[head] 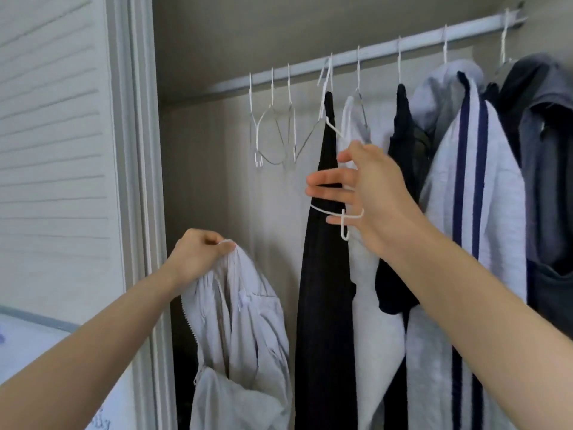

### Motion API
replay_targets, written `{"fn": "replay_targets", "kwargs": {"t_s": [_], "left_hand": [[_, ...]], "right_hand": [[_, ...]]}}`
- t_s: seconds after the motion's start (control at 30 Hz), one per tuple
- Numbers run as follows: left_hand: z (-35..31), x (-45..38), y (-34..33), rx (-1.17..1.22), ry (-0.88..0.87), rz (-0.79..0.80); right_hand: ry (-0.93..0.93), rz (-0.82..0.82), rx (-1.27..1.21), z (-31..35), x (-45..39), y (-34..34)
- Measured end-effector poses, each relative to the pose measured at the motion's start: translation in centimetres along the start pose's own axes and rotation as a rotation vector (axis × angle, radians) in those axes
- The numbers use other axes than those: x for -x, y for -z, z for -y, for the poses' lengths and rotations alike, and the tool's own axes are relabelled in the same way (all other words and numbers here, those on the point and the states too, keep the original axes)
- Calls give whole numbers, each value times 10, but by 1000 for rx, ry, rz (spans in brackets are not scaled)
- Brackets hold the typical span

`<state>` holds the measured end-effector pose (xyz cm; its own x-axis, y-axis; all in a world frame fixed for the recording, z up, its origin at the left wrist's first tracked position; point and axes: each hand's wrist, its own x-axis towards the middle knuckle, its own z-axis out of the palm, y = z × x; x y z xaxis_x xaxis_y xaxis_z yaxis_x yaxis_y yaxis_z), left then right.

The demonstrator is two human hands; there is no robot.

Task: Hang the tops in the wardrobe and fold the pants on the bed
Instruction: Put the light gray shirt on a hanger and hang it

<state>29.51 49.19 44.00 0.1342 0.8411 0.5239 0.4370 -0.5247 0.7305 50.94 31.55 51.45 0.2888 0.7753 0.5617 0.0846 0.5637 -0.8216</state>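
Note:
My left hand [198,252] grips the collar of a light grey zip jacket [242,342], which hangs down in front of the open wardrobe's left part. My right hand [356,193] is raised in front of the hanging clothes, fingers spread and straight. A white wire hanger [322,209] tilts down from the rail [310,69], and its lower wire lies across my right hand's lowest finger. I cannot tell whether the hand holds it. Just behind that hand hang a black garment [325,274] and a white top [372,321].
Several bare wire hangers [273,135] hang at the rail's left end. To the right hang a dark top [403,144], a grey hoodie with navy stripes [483,212] and dark grey clothes [545,150]. A slatted wardrobe door [55,150] stands at the left.

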Motion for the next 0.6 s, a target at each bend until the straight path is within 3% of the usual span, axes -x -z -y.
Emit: {"fn": "replay_targets", "kwargs": {"t_s": [0.17,0.33,0.6], "left_hand": [[8,18,-15,107,172,-36],[22,44,-29,35,256,-93],[46,89,-34,-228,341,-139]], "right_hand": [[-253,95,-272,-21,53,37],[-408,212,-233,-35,100,69],[-421,439,-323,-42,152,120]]}}
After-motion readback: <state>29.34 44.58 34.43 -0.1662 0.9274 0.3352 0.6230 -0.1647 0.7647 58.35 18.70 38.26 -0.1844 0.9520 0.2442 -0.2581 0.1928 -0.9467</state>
